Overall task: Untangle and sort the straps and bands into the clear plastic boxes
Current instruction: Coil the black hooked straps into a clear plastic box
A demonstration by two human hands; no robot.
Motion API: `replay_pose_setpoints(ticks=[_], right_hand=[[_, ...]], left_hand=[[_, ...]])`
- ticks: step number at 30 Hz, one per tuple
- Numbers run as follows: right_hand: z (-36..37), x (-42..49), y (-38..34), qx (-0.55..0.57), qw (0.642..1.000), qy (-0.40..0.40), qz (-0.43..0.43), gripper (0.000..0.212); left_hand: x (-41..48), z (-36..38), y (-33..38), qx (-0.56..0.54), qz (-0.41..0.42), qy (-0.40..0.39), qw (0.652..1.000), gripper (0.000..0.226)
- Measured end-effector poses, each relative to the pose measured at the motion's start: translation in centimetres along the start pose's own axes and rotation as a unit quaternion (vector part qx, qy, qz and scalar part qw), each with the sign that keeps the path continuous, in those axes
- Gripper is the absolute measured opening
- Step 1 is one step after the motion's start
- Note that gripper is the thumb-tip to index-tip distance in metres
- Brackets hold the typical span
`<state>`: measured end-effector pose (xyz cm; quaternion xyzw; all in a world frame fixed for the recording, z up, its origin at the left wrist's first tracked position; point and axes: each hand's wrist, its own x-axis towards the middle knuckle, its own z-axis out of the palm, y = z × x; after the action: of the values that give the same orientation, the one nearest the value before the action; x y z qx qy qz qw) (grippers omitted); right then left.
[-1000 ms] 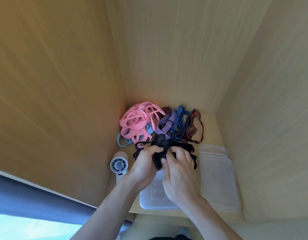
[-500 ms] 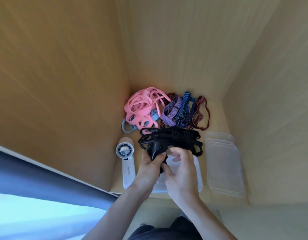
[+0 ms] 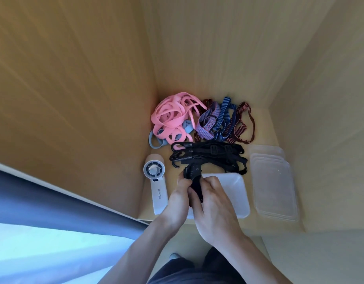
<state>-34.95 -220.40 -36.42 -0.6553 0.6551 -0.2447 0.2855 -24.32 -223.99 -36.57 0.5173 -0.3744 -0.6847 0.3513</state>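
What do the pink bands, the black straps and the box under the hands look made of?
pink bands: likely rubber or latex; flat, smooth, matte, limp loops.
black straps: probably woven elastic or webbing, dull, with hard plastic-looking hooks and buckles.
box: translucent plastic, whitish, slightly glossy, with a rigid rounded rim.

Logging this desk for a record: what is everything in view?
pink bands: one tangle, pink, back left.
blue bands: count unclear, light blue, under the pink.
striped straps: one tangle, purple, blue, dark red, back centre.
black straps: one hooked bundle, black, before both tangles.
clear box: one, clear, front centre.
clear stack: one, clear, right of box.
fan: one, white, left of box.
curtain: one, blue, lower left.
left hand: one, grips a black strap.
right hand: one, grips the same strap.
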Motion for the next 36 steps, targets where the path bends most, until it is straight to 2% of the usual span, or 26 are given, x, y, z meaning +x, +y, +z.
replay_pose_setpoints(ticks=[4,7,9,11,13,15,19,21,25,27,29,31,36], right_hand=[[0.7,0.0,0.6,0.019,0.999,0.028,0.04,0.042],[1.1,0.2,1.0,0.057,0.994,0.076,0.057,0.021],[1.4,0.3,1.4,0.091,0.989,0.09,0.069,0.016],[1.6,0.3,1.6,0.158,0.979,0.085,0.095,0.012],[1.8,0.3,1.7,0.228,0.962,0.078,0.126,0.011],[1.9,0.4,2.1,0.261,0.952,0.072,0.144,0.016],[1.7,0.7,2.8,0.232,0.957,0.008,0.174,0.024],[1.4,1.1,3.0,0.179,0.965,-0.039,0.188,0.027],[0.6,2.1,3.0,0.035,0.971,-0.132,0.197,0.027],[0.2,2.5,2.7,-0.029,0.962,-0.177,0.205,0.027],[0.1,2.9,2.5,-0.072,0.954,-0.205,0.208,0.027],[0.1,3.2,2.6,-0.083,0.946,-0.23,0.212,0.027],[-0.4,4.6,3.3,-0.018,0.93,-0.271,0.248,0.023]], left_hand=[[-0.5,-0.4,-0.2,-0.004,-0.021,-0.036,0.999,0.043],[-1.3,-0.4,-0.3,0.099,0.023,-0.041,0.994,0.041],[-1.9,-0.8,-0.1,0.198,0.089,-0.057,0.975,0.046],[-2.2,-1.4,0.3,0.3,0.149,-0.06,0.94,0.053],[-2.4,-1.9,0.9,0.361,0.178,-0.068,0.913,0.056],[-2.2,-2.2,1.1,0.386,0.184,-0.06,0.902,0.054],[-0.9,-2.8,0.4,0.478,0.141,0.009,0.867,0.056],[-0.4,-2.9,-0.3,0.502,0.133,0.032,0.854,0.059],[0.0,-3.1,-1.3,0.544,0.173,0.065,0.818,0.065],[0.3,-3.3,-1.8,0.572,0.197,0.062,0.794,0.064],[0.7,-3.6,-2.7,0.582,0.205,0.06,0.785,0.057],[0.7,-3.5,-3.2,0.575,0.199,0.069,0.791,0.05],[0.5,-3.5,-3.3,0.591,0.188,0.058,0.782,0.05]])
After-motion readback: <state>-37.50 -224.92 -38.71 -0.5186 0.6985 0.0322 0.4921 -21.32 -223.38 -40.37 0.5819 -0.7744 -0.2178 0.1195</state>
